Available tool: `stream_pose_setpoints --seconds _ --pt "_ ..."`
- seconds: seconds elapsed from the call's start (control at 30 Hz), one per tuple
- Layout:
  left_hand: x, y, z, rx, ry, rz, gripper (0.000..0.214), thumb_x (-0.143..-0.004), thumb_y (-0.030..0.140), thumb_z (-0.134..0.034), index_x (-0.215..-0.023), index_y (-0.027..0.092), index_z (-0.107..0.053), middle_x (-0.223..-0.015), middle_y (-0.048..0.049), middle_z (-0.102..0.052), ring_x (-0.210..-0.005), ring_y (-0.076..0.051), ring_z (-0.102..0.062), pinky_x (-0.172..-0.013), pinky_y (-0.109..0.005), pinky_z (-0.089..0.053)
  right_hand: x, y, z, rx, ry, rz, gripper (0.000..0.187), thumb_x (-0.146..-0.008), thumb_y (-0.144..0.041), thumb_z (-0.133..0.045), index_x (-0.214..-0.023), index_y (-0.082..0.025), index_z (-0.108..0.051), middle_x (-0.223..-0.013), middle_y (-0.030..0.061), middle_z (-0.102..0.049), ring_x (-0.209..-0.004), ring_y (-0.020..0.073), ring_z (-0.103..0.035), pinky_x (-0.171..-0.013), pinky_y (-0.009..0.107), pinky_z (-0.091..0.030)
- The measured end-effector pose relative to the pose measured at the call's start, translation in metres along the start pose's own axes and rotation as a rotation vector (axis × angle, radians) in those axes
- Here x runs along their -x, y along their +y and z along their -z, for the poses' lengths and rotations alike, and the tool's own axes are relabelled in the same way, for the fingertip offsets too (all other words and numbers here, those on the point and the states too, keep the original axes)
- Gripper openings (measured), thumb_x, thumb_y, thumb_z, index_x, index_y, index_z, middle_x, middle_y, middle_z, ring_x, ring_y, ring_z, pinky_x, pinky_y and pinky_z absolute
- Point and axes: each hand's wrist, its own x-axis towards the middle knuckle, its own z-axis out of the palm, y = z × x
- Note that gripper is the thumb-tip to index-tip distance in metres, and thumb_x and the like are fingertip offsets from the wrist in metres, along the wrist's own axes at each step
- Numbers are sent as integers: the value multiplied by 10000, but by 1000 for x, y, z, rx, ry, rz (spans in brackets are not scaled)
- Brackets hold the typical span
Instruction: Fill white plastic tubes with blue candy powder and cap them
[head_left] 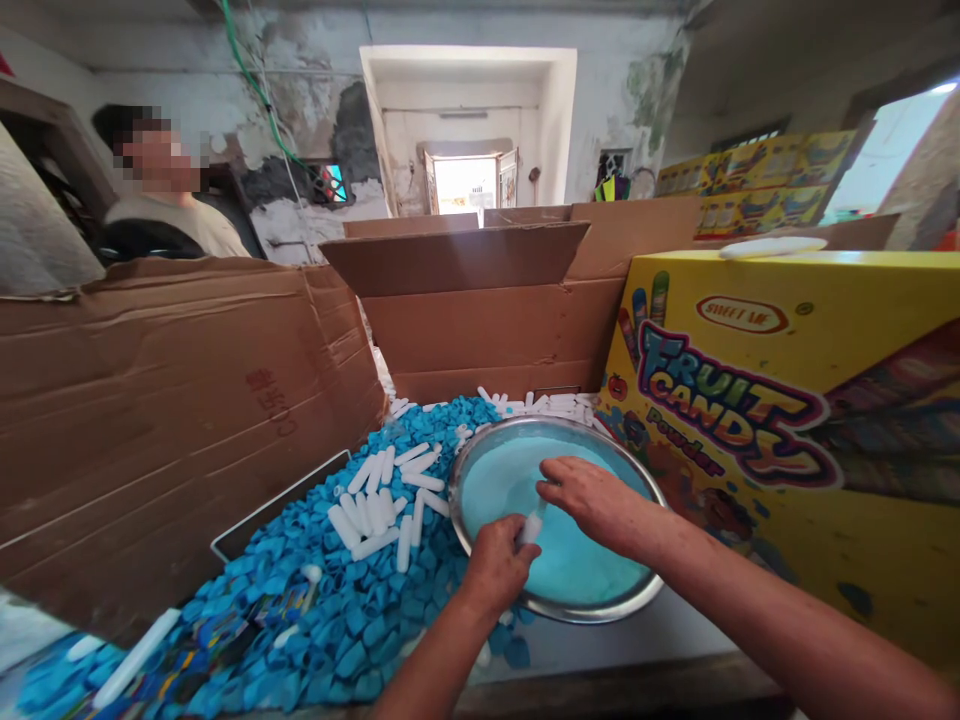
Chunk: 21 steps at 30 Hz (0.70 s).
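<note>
A white plastic tube (531, 530) stands nearly upright over the left part of the metal bowl (655, 585), with my left hand (501, 565) closed around it. Pale blue powder (592, 560) fills much of this bowl. Just above the powder, to the right of the tube's top, is my right hand (592, 500), its fingers bent and together. Whatever it may be gripping near the tube's mouth is too small and blurred to name. Left of the bowl, several white tubes (367, 510) lie on a spread of small blue plastic caps (360, 640).
Brown cardboard boxes (480, 335) stand behind the bowl, and another large cardboard box (187, 400) is at the left. A yellow fruit candy box (720, 390) rises close to my right arm. Beyond the left cardboard stands another person (180, 222).
</note>
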Motion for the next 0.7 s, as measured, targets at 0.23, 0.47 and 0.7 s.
stream_pose_setpoints --seconds 0.23,0.47,0.7 --pt "0 -2 -1 6 1 2 77 -676 85 -553 -657 143 -601 -565 44 -494 -581 -133 -448 -529 -226 -276 -2 -5 4 24 -26 6 210 -852 -78 -384 -841 -146 -583 -840 70 -517 -767 186 -465 -686 303 -331" --pt "0 -2 -1 43 -31 2 489 -668 76 -582 -1153 123 -534 -731 5 -599 -683 -159 -531 -653 -251 -386 7 1 -2 -62 68 -24 259 -820 -43 -373 -856 -158 -602 -845 67 -530 -800 181 -489 -714 292 -360" --pt "-2 -13 1 269 -62 -25 445 -648 32 -589 -1070 171 -602 -945 -17 -657 -884 -180 -579 -807 -273 -428 34 16 -49 -228 -31 -435 292 -754 -43 -465 -970 -154 -626 -919 85 -574 -773 181 -567 -679 275 -415"
